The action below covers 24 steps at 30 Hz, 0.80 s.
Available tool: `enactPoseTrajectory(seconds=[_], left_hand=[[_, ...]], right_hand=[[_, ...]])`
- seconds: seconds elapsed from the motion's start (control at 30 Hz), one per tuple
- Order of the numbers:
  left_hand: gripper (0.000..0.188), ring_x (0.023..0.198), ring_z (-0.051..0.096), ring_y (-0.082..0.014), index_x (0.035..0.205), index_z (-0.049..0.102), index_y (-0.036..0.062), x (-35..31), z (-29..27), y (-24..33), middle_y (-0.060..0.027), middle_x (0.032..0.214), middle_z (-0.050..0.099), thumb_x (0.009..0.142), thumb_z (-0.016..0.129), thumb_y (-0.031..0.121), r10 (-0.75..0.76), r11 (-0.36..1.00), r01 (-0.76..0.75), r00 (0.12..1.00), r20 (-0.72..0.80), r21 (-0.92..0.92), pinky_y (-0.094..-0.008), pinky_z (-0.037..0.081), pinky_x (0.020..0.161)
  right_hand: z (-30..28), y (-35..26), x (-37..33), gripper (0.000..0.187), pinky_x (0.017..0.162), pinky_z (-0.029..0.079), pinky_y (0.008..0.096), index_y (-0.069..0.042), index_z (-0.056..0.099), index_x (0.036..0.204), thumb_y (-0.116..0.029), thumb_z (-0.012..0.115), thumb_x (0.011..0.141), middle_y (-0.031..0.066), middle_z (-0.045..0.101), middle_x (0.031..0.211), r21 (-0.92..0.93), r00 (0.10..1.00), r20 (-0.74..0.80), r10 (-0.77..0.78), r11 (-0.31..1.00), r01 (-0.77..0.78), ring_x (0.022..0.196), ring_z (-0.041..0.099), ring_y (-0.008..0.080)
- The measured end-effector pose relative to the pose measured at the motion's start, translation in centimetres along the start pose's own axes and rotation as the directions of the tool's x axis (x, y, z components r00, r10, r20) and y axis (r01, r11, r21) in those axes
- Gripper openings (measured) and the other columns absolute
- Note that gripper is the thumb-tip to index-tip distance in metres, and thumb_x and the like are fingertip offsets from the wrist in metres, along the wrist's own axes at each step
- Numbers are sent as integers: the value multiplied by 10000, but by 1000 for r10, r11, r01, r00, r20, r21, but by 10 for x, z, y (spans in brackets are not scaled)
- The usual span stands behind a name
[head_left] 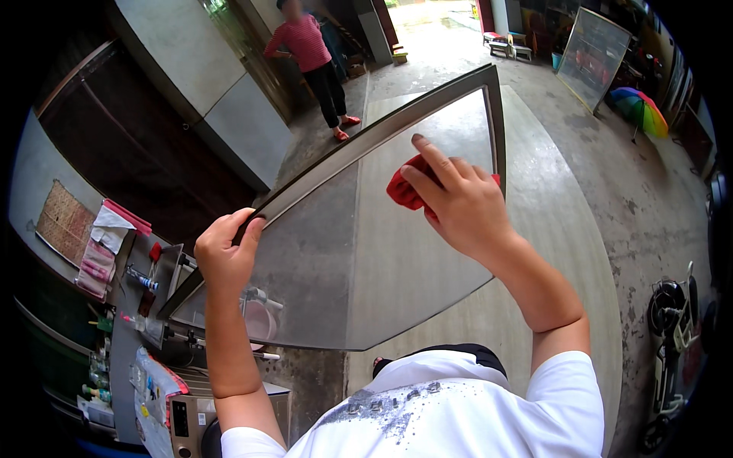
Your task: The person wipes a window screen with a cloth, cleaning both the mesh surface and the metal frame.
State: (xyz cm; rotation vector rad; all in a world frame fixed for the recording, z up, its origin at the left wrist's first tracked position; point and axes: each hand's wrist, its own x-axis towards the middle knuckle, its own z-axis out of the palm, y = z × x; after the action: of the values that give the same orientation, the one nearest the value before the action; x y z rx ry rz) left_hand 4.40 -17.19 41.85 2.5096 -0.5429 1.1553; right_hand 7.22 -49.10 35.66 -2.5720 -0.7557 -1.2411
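Note:
A dark-framed window screen [374, 136] is held up at a slant in front of me, and the floor shows through its see-through mesh. My left hand [227, 248] grips the screen's upper left edge, thumb on the near side and fingers curled over the frame. Over the right part of the mesh, my right hand [467, 200] is closed round a crumpled red cloth [405, 188]. Its index finger points out past the cloth. Whether the cloth presses on the mesh I cannot tell.
A person in a red striped top [305, 46] stands beyond the screen. A pink basin [259, 320] and a washing machine [182, 424] are at lower left. To the right are a kick scooter [673, 328], a rainbow umbrella [640, 111] and a leaning framed panel [594, 59].

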Motion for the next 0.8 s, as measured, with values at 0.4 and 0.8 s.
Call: enactPoseTrajectory(seconds=[0.4,0.8], left_hand=[[194,686,658,-261,890,689,14,-3,0,-8,-131,781,675,765,758,144,-2,1000,2,1000,8,-18,-299,501,635],[181,684,660,-274,869,684,6,1,-1,-4,-137,777,675,746,758,114,28,1000,-28,1000,-2,0,-310,502,625]], right_hand=[[-2,8,3,514,796,500,360,-186,606,1147,-99,747,660,55,462,1374,-22,1000,15,-4,1000,4,974,589,219],[-3,11,6,483,781,495,348,-177,612,1141,-109,734,678,65,457,1388,-42,1000,17,-17,999,18,971,594,217]])
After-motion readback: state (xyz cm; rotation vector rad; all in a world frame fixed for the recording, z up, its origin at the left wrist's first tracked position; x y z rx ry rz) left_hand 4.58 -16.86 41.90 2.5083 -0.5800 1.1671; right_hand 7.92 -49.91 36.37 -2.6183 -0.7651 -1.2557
